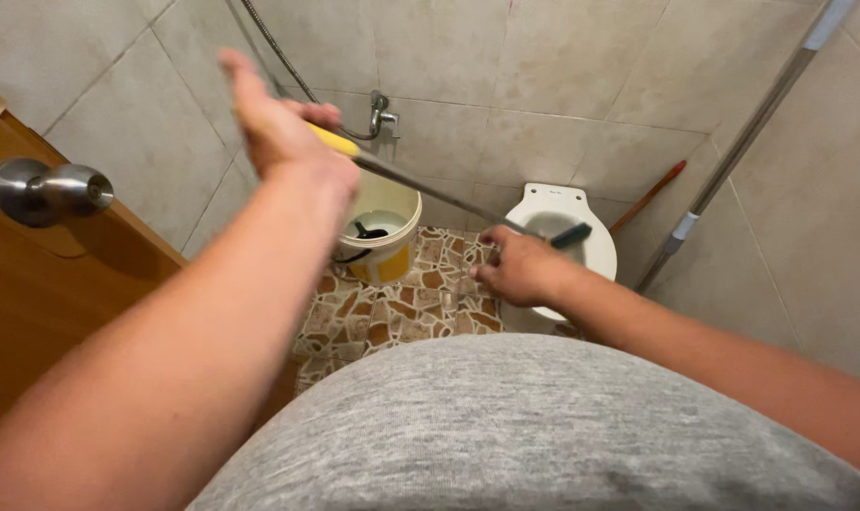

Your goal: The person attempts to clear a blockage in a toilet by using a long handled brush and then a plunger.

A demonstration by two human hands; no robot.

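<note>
The person stands in a small tiled bathroom and holds a long grey-handled tool with a yellow grip [335, 140] across the body. The left hand [283, 128] is closed round the yellow end, raised high near the door side; the right hand [520, 268] is wrapped round the shaft lower down, close to the dark head [570, 236], which hangs over the bowl of the white toilet [595, 254]. Working well here would seem to call for keeping the lower hand as the guide and the upper hand as the lever, so the head stays inside the bowl and does not knock the rim. A steady, short stroke looks safer than a wide one, since a white and yellow bucket [382, 237] with a dark scoop in it stands just beside the toilet. The floor [392, 317] is laid in brown and cream pebble-pattern tile; whether it is wet cannot be told. Pale grey wall tiles [543, 85] close the room in, with a hose and tap [382, 114] above the bucket. A wooden door with a round metal knob [46, 189] stands at the left, and a metal pole [733, 151] and a red-handled stick [649, 197] lean in the right corner.
</note>
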